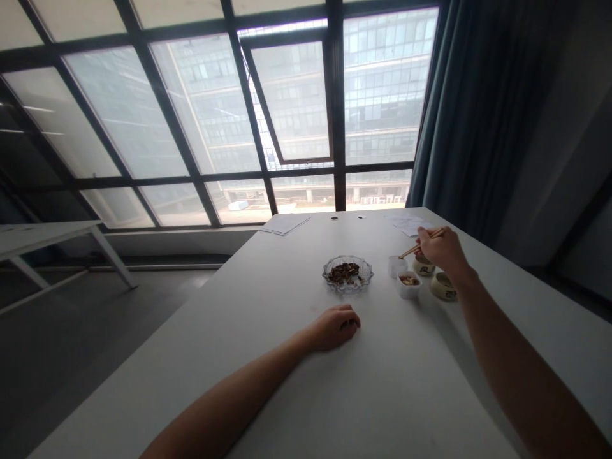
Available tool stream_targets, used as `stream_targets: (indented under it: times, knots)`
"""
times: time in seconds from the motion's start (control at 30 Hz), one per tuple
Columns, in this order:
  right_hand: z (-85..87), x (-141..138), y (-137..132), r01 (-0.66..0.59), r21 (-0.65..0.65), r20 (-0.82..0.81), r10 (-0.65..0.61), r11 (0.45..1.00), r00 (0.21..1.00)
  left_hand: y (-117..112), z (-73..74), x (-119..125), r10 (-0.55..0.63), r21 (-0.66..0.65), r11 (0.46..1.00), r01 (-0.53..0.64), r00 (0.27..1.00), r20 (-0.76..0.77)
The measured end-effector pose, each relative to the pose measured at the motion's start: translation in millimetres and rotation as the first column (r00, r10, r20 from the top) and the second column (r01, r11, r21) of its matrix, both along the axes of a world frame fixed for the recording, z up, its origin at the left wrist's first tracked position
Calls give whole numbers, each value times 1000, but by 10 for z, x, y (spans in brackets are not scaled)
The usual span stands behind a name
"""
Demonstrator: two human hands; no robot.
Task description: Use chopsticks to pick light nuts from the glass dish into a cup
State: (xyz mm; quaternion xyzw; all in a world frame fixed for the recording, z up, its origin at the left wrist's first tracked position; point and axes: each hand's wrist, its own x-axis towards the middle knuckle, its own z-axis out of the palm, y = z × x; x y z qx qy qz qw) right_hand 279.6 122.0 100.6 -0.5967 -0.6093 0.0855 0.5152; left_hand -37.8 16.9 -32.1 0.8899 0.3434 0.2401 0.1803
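Note:
My right hand (444,247) is closed around a pair of wooden chopsticks (415,248). Their tips point down to the left, over the rim of a small translucent plastic cup (396,266). Whether they pinch anything is too small to tell. Just in front of that cup is a second white plastic cup (409,291) with brownish pieces in it. A scalloped glass dish (348,287) holds many dark brown pieces and stands left of the cups. Nearer to me, my left hand (335,327) rests on the table with its fingers curled in and nothing visible in them.
Two beige pots with dark markings, a far one (423,266) and a near one (442,287), stand beside the cups, close under my right forearm. Papers (285,224) lie at the far left of the white table (268,299), more sheets (406,223) at the far right.

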Motion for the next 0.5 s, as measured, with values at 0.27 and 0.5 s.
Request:
stream_targets:
  times: [0.27,0.5]
  knots:
    - [-21,3,42,-11,-14,14,11,1000,1000,-10,17,5,4,-10,1000,-4,1000,9]
    - [44,-57,-63,-32,-15,-2,32,999,999,-18,29,5,8,-15,1000,-8,1000,0]
